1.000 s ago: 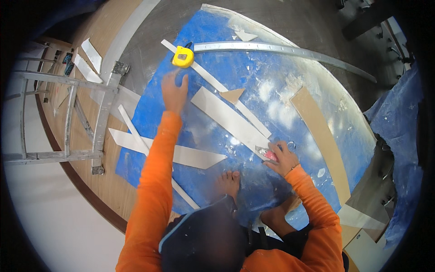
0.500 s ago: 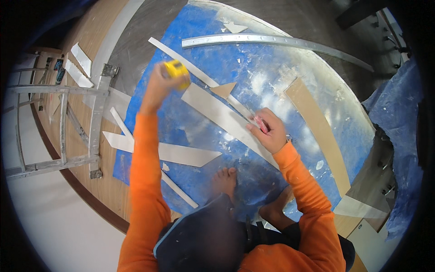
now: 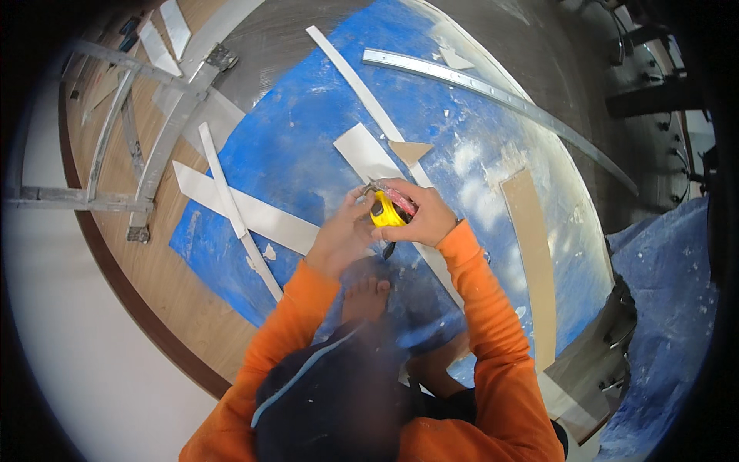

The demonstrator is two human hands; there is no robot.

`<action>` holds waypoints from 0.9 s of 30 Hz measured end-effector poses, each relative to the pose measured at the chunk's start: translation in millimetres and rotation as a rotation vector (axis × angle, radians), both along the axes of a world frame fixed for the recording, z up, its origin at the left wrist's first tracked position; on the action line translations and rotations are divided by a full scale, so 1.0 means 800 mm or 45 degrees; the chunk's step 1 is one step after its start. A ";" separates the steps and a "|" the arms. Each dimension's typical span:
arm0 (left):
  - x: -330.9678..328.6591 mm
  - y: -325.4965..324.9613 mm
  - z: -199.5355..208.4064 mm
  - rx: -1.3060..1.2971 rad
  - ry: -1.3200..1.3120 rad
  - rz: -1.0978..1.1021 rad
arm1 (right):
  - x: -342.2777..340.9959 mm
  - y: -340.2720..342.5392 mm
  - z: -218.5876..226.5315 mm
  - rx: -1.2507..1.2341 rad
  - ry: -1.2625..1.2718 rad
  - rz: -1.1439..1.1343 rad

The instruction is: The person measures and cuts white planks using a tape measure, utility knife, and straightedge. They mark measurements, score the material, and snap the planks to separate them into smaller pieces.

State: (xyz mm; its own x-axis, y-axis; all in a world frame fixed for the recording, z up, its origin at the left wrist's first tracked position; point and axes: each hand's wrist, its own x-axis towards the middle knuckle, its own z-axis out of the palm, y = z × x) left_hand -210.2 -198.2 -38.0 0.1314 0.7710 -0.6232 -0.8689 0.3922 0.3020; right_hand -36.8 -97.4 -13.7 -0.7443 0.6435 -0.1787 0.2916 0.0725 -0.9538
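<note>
My left hand point(image 3: 339, 229) and my right hand point(image 3: 423, 212) meet in front of me over the blue sheet. Between them is a yellow and black tape measure point(image 3: 382, 216). The left fingers curl against its left side, slightly blurred. My right thumb presses on the yellow case, and the same hand grips a slim red-handled utility knife point(image 3: 402, 203) lying along its top. A thin grey metal tip shows by the left fingertips; I cannot tell which tool it belongs to. Beneath the hands runs a wide white board strip point(image 3: 362, 150).
Paint-stained blue sheeting point(image 3: 285, 100) covers the floor, with a narrow white strip point(image 3: 350, 81), a metal channel point(image 3: 493, 92), a tan board strip point(image 3: 531, 254) and a triangular offcut point(image 3: 412, 152) on it. A metal ladder point(image 3: 169, 142) lies left. My bare foot point(image 3: 366, 299) is below.
My left hand has brought the tape measure from the upper left down to my right hand. The right hand has drawn in toward it, still holding the knife. The view has shifted.
</note>
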 end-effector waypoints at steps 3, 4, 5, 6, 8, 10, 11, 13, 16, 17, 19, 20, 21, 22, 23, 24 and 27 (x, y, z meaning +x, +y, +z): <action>-0.030 0.003 -0.056 -0.058 0.349 -0.007 | -0.009 0.020 0.021 0.050 -0.393 0.254; -0.041 0.013 -0.052 -0.079 0.444 -0.017 | -0.003 0.025 0.019 0.065 -0.362 0.231; -0.055 0.027 -0.048 -0.099 0.538 -0.031 | 0.008 0.031 0.018 0.080 -0.330 0.205; -0.071 0.038 -0.044 -0.125 0.648 -0.039 | 0.016 0.038 0.017 0.093 -0.283 0.185; -0.098 0.060 -0.065 -0.236 1.037 -0.004 | 0.034 0.060 0.022 0.132 -0.459 0.285; -0.116 0.073 -0.088 -0.229 1.346 -0.014 | 0.054 0.076 0.033 0.174 -0.618 0.335; -0.125 0.075 -0.098 -0.171 1.464 -0.040 | 0.062 0.080 0.038 0.193 -0.686 0.339; -0.124 0.084 -0.105 -0.074 1.659 -0.108 | 0.084 0.085 0.039 0.207 -0.758 0.318; -0.104 0.094 -0.101 -0.007 1.900 -0.158 | 0.108 0.075 0.035 0.184 -0.737 0.250; -0.096 0.093 -0.095 -0.012 1.970 -0.127 | 0.111 0.064 0.037 0.167 -0.724 0.224; -0.085 0.093 -0.090 -0.015 2.041 -0.065 | 0.114 0.038 0.037 0.145 -0.690 0.158; -0.083 0.092 -0.093 -0.021 2.043 -0.035 | 0.112 0.020 0.032 0.137 -0.666 0.125; -0.083 0.090 -0.097 -0.033 2.051 -0.005 | 0.107 0.008 0.028 0.127 -0.637 0.096; -0.083 0.089 -0.103 -0.056 1.998 0.037 | 0.102 0.003 0.030 0.120 -0.685 0.125; -0.083 0.089 -0.111 -0.079 1.944 0.080 | 0.102 0.002 0.026 0.185 -0.706 0.126; -0.081 0.092 -0.110 -0.097 1.886 0.119 | 0.103 0.003 0.019 0.250 -0.732 0.122; -0.076 0.090 -0.102 -0.217 1.731 0.153 | 0.098 0.016 0.013 0.376 -0.790 0.142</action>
State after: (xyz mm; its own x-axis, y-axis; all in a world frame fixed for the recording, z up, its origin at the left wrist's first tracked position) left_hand -270.9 -126.6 -120.0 -0.7140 0.6358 -0.2933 0.0388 0.4541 0.8901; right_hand 41.9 -84.4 -3.5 -0.6258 0.6561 -0.4217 0.7521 0.3644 -0.5492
